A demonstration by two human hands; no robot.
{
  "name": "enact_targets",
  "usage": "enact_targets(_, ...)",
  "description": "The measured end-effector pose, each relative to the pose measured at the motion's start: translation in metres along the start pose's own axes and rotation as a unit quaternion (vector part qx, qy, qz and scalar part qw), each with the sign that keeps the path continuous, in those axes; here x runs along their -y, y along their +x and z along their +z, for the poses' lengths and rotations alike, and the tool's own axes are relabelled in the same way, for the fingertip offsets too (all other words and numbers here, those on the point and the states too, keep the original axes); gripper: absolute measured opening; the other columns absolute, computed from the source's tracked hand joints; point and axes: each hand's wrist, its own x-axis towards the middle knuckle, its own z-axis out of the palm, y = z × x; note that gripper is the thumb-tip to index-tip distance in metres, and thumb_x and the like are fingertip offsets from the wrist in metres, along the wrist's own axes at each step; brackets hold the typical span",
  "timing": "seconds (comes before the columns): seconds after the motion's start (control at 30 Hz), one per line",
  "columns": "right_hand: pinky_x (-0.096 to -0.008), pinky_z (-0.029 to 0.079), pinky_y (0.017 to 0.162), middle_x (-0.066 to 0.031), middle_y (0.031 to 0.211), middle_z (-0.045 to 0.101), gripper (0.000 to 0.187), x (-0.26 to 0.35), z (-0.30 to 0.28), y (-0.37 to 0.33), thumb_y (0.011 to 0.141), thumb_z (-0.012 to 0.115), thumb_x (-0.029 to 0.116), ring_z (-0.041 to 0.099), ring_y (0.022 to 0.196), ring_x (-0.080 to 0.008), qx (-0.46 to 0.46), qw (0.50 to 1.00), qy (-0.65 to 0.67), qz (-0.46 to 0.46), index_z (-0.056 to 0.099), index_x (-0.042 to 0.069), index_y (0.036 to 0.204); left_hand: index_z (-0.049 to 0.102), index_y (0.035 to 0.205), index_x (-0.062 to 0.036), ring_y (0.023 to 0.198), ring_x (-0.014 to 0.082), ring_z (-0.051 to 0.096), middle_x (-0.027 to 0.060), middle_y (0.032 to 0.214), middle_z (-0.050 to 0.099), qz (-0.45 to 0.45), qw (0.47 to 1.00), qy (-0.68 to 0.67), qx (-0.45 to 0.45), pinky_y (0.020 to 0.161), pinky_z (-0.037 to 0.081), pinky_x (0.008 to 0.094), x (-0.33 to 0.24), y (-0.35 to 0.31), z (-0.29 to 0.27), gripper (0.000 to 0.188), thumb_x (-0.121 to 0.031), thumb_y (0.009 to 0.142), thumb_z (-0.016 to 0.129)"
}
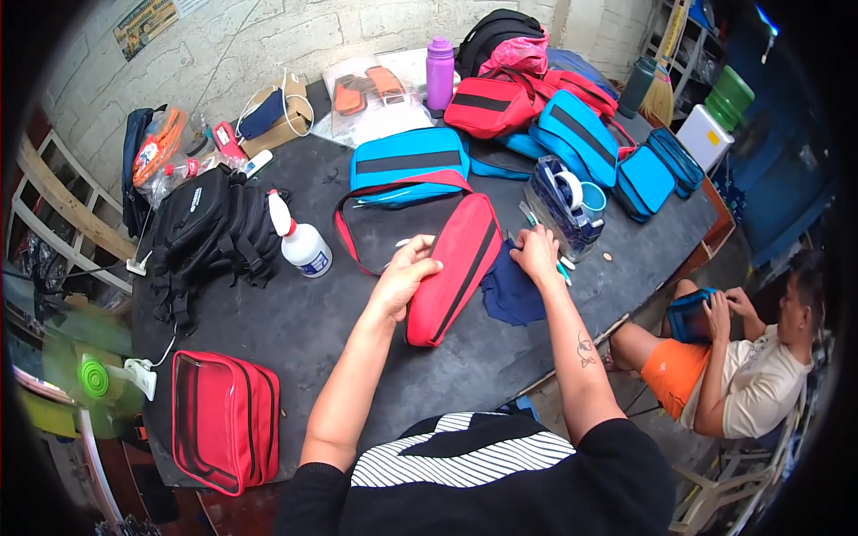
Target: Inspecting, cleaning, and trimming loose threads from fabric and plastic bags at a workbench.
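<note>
My left hand [407, 275] grips the side of a red zippered bag [460, 268], thumb on top and fingers beneath. The bag is tilted up, with a black zipper along its face and a red strap [340, 230] looped to the left. My right hand [536, 254] is at a crumpled navy cloth [514, 290] on the table, its bent fingers closed on the cloth's upper edge. Just beyond the strap lies a blue bag [409, 161] with a black band. A clear-sided organizer [565, 210] with tape rolls stands beyond my right hand.
On the dark table [331, 326] stand a white spray bottle [304, 248], a black backpack [210, 223] and a red clear-fronted case [228, 420]. Red bags [492, 105], blue bags [576, 138] and a purple bottle [439, 73] line the back. A seated person [746, 357] handles a blue bag at right.
</note>
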Motion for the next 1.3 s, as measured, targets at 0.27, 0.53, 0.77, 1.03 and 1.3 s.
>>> enact_targets(0.27, -0.0429, 0.047, 0.067, -0.0192, 0.077, 0.062, 0.022, 0.007, -0.015, -0.003, 0.074, 0.070, 0.018, 0.062, 0.076, -0.0345, -0.043, 0.972, 0.230, 0.023, 0.058, 0.001, 0.083, 0.051, 0.115, -0.0019, 0.097, 0.0136, 0.057, 0.0064, 0.108, 0.059, 0.070, 0.996, -0.009, -0.060, 0.087, 0.046, 0.0271, 0.005, 0.007, 0.014, 0.037, 0.006, 0.079, 0.057)
enact_targets(0.53, -0.0409, 0.051, 0.078, -0.0133, 0.092, 0.068, 0.025, -0.022, 0.014, 0.008, 0.066, 0.077, 0.021, 0.064, 0.093, -0.0309, 0.111, 0.991, 0.020, 0.070, 0.067, 0.010, 0.086, 0.055, 0.107, 0.0037, 0.086, 0.0213, 0.061, 0.0125, 0.098, 0.058, 0.372, 0.823, 0.386, -0.188, 0.076, 0.047, 0.0285, -0.076, -0.044, 0.042, 0.032, 0.010, 0.076, 0.050)
enact_targets(0.77, -0.0461, 0.051, 0.075, -0.0196, 0.085, 0.067, 0.017, -0.014, 0.004, 0.029, 0.073, 0.063, 0.019, 0.066, 0.086, -0.0346, -0.005, 0.997, -0.056, 0.057, 0.065, 0.006, 0.084, 0.057, 0.107, 0.0023, 0.082, 0.0129, 0.062, 0.0068, 0.096, 0.063, 0.192, 0.953, 0.219, -0.081, 0.072, 0.049, 0.0261, -0.002, 0.007, 0.023, 0.024, 0.004, 0.083, 0.056)
enact_targets(1.03, -0.0475, 0.047, 0.071, -0.0201, 0.090, 0.063, 0.022, 0.053, -0.090, -0.020, 0.085, 0.054, 0.007, 0.062, 0.085, -0.0393, -0.078, 0.966, 0.234, -0.071, 0.057, 0.007, 0.107, 0.059, 0.099, -0.0038, 0.073, 0.0091, 0.059, 0.0015, 0.086, 0.063, 0.047, 0.988, -0.092, -0.117, 0.067, 0.049, 0.0243, 0.015, 0.023, -0.001, 0.013, -0.015, 0.093, 0.057)
enact_targets(1.3, -0.0385, 0.049, 0.063, -0.0092, 0.082, 0.058, 0.017, 0.132, -0.124, -0.047, 0.079, 0.069, 0.019, 0.063, 0.071, -0.0265, -0.042, 0.980, 0.141, -0.135, 0.068, 0.008, 0.092, 0.058, 0.092, -0.0048, 0.072, 0.0084, 0.058, 0.0005, 0.082, 0.061, 0.084, 0.981, -0.087, -0.153, 0.068, 0.049, 0.0243, 0.014, 0.019, -0.007, 0.011, -0.016, 0.093, 0.057)
